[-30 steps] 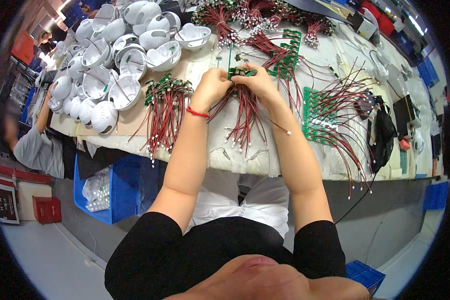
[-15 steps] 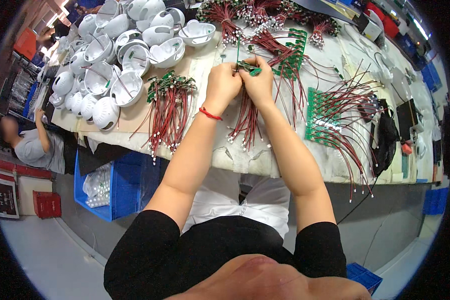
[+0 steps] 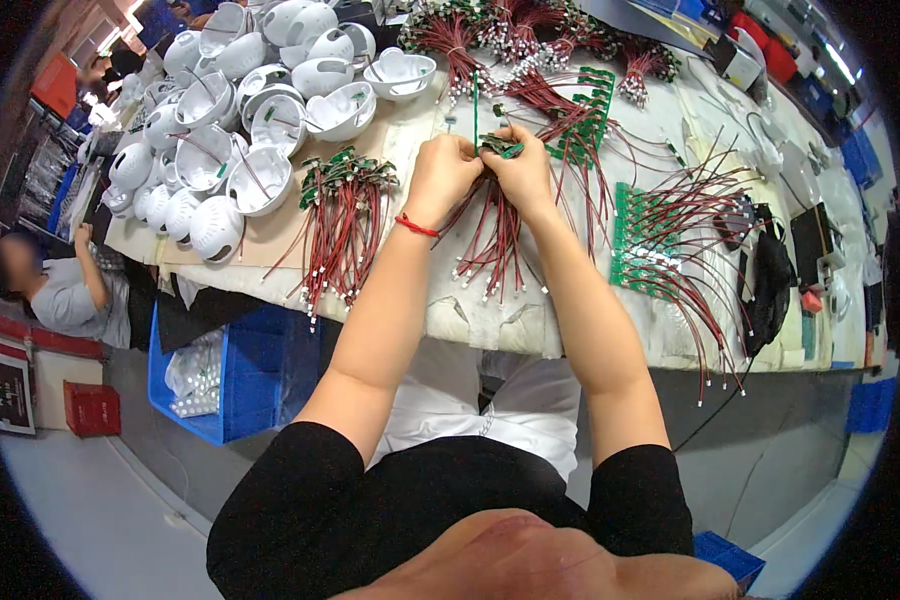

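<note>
My two hands meet over the worktable. My left hand, with a red cord at its wrist, is closed, its fingertips pinching at the lower end of a narrow green circuit board strip seen edge-on. My right hand is closed on a cluster of small green circuit boards. Their red and black wires hang down between my forearms, ending in white connectors. The fingertips partly hide where strip and boards meet. Left of my hands lies a pile of similar wired boards.
White dome-shaped housings are heaped at the left. Bundled red wires lie at the back. Green board panels with wires lie right, near a black bag. A blue bin stands below the table; another person is at far left.
Both hands stay together and shift only slightly. The wires hanging below my right hand have swung and spread. The view has tilted a little.
</note>
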The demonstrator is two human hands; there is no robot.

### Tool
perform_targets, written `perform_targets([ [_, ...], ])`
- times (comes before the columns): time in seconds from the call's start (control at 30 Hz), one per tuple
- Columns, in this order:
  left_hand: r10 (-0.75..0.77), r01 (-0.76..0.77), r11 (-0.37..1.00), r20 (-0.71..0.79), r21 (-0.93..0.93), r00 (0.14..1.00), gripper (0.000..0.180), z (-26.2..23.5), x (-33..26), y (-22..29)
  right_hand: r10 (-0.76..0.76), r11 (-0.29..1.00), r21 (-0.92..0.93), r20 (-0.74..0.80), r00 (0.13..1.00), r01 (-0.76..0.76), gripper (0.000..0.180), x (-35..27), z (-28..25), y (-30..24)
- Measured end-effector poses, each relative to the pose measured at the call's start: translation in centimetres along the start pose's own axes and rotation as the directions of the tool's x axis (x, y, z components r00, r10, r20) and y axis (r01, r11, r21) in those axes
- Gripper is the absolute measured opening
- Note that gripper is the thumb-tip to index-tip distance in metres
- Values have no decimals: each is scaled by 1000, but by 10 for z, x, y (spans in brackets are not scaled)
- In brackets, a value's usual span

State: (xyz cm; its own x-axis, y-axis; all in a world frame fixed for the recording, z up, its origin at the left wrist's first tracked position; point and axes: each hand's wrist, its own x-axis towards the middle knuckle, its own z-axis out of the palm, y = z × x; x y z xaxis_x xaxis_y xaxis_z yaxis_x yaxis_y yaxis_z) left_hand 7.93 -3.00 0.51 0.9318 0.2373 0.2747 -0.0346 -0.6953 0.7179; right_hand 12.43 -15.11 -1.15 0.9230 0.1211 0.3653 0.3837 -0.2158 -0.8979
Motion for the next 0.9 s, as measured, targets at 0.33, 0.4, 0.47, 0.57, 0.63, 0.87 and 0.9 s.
perform_targets([
  [0.33,19,-21,995,-20,-95,1000,19,2,3,-5,163,942,272,141,977,-196,22,8,-1,12],
  [0.4,21,-15,984,28,-180,999,19,1,7,-11,242,861,359,334,911,-360,20,12,-10,15],
  [0.47,33,-23,965,33,-261,999,20,3,9,-19,215,934,219,285,934,-282,22,10,-9,14],
  [0.57,59,-69,989,-72,-132,996,21,7,6,-11,-57,997,-49,88,994,61,25,5,-1,12],
  [0.63,24,-39,990,-110,-136,994,21,5,4,-10,-114,989,-85,48,992,118,25,4,4,10],
  [0.87,97,-122,987,-219,-105,971,14,20,9,-17,-108,973,-196,73,991,120,31,7,0,17],
  [0.9,71,-106,981,-203,-165,977,14,24,12,-19,-16,1000,6,152,988,15,28,11,-5,24],
])
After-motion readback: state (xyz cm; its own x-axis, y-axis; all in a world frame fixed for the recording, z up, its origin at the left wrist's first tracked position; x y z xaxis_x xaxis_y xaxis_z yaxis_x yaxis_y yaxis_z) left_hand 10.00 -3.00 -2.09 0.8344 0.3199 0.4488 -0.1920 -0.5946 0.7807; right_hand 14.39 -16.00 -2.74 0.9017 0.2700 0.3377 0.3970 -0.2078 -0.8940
